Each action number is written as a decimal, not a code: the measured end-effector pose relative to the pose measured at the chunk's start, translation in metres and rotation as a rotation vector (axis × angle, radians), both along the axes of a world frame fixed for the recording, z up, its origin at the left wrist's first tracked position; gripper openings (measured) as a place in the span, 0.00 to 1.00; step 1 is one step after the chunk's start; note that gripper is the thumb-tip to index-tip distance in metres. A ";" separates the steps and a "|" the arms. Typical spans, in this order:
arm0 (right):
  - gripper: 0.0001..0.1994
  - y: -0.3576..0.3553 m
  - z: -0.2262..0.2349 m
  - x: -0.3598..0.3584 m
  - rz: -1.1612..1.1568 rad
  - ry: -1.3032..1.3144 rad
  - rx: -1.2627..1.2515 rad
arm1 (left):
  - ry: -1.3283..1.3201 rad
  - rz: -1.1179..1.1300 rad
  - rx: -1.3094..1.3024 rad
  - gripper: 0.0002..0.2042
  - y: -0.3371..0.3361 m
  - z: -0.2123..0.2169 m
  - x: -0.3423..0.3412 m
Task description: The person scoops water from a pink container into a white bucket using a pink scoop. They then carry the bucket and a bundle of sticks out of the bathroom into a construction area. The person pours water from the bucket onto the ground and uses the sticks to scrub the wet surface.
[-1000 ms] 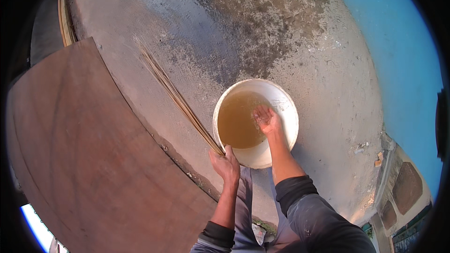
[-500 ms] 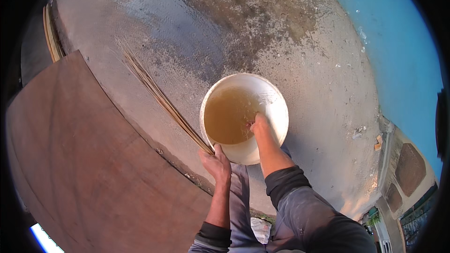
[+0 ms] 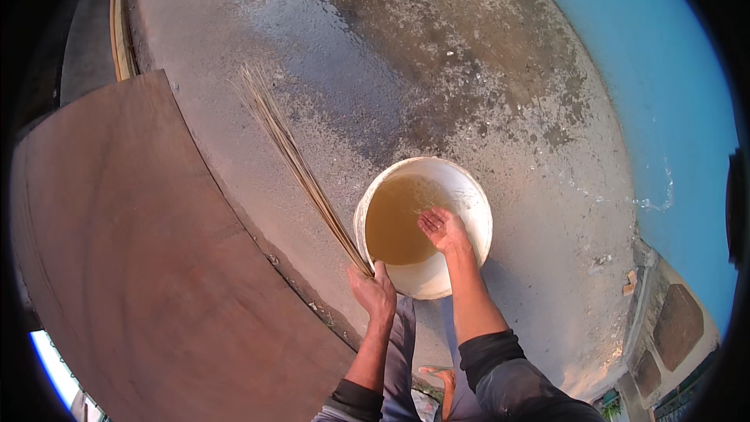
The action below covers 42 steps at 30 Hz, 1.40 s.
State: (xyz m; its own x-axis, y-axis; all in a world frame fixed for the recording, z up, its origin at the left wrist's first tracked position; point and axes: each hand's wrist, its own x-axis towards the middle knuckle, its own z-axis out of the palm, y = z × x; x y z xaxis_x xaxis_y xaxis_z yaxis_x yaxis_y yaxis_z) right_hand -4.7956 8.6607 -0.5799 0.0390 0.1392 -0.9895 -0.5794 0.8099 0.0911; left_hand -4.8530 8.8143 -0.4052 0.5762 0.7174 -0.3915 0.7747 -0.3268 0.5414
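Observation:
My left hand [image 3: 373, 289] is closed round the lower end of a stick broom [image 3: 308, 184], a bundle of long thin sticks that fans out toward the upper left. That hand is against the near left side of a white bucket [image 3: 478, 195]; whether it also grips the rim I cannot tell. Cloudy brownish water [image 3: 397, 223] lies in the bucket. My right hand [image 3: 442, 228] reaches over the near right rim into the bucket's mouth, palm up, fingers stretched and holding nothing. It is over the water; I cannot tell whether the fingertips touch it.
A large brown sheet [image 3: 148, 258] covers the ground at left, with wooden strips [image 3: 119, 31] beyond it. Wet concrete [image 3: 336, 55] stretches ahead. A blue wall [image 3: 656, 94] stands at right, with thrown water [image 3: 664, 199] before it. A bare foot [image 3: 441, 379] shows below the bucket.
My right hand has come up from the water and turned palm up, its fingers opening. Bucket, broom and left hand sit lower and further right in the picture. The water splash at right has shifted.

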 end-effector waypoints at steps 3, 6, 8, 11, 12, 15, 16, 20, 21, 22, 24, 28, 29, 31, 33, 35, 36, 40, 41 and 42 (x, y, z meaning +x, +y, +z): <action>0.18 0.022 -0.025 -0.006 0.300 0.172 -0.357 | 0.068 -0.008 0.038 0.10 0.007 0.002 -0.001; 0.20 0.037 0.000 0.032 0.107 -0.217 -0.010 | 0.078 0.040 0.062 0.11 0.019 -0.001 -0.005; 0.22 0.073 0.100 0.086 -0.111 -0.622 0.361 | 0.077 0.133 0.076 0.12 0.035 -0.008 -0.014; 0.25 0.087 0.178 0.111 -0.096 -0.796 0.296 | 0.089 0.133 0.047 0.13 0.040 -0.004 -0.016; 0.26 0.093 0.173 0.110 -0.053 -0.807 0.250 | 0.100 0.108 0.076 0.13 0.041 -0.002 -0.017; 0.24 0.070 0.053 0.050 0.200 -0.296 0.076 | 0.155 0.128 0.078 0.13 0.042 -0.001 -0.008; 0.23 0.061 0.024 0.032 0.270 -0.075 -0.058 | 0.181 0.146 0.069 0.13 0.042 -0.001 -0.006; 0.19 0.060 -0.020 0.007 0.351 0.095 -0.380 | 0.144 0.163 0.097 0.13 0.040 0.004 0.000; 0.19 0.063 -0.023 0.010 0.303 0.069 -0.422 | 0.151 0.153 0.105 0.13 0.038 0.005 0.003; 0.19 0.059 -0.032 0.023 0.180 -0.044 -0.216 | 0.150 0.134 0.109 0.13 0.038 0.006 0.010; 0.20 0.093 0.044 0.060 0.078 -0.415 0.237 | 0.176 0.247 0.080 0.13 0.047 0.004 0.005; 0.24 0.119 0.215 0.121 0.019 -0.856 0.451 | 0.173 0.243 0.047 0.14 0.046 0.000 -0.003; 0.24 0.116 0.199 0.122 0.053 -0.778 0.351 | 0.161 0.230 0.048 0.15 0.049 -0.003 0.009; 0.23 0.089 0.130 0.080 0.124 -0.568 0.161 | 0.185 0.220 0.058 0.15 0.045 0.008 0.007; 0.22 0.064 0.073 0.039 0.293 -0.371 0.033 | 0.223 0.226 0.072 0.15 0.044 0.008 0.001; 0.22 0.045 0.019 0.005 0.336 -0.132 -0.076 | 0.236 0.232 0.078 0.15 0.048 0.001 -0.002; 0.22 0.042 -0.010 0.003 0.442 -0.030 -0.163 | 0.232 0.235 0.076 0.15 0.047 0.001 0.002; 0.23 0.032 -0.063 0.006 0.443 -0.069 -0.322 | 0.211 0.243 0.025 0.15 0.041 0.007 0.018; 0.22 0.041 -0.049 0.023 0.280 -0.112 -0.099 | 0.210 0.237 0.059 0.16 0.038 0.002 0.007; 0.22 0.062 -0.008 0.046 0.130 -0.146 0.135 | 0.211 0.252 0.104 0.16 0.038 -0.005 -0.013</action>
State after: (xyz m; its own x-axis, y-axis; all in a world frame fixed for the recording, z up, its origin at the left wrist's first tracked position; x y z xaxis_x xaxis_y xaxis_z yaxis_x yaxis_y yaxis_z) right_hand -4.7501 8.7231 -0.5876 0.1537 0.2828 -0.9468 -0.6932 0.7137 0.1007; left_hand -4.8661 8.8520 -0.4100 0.2897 0.8691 -0.4009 0.9296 -0.1557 0.3341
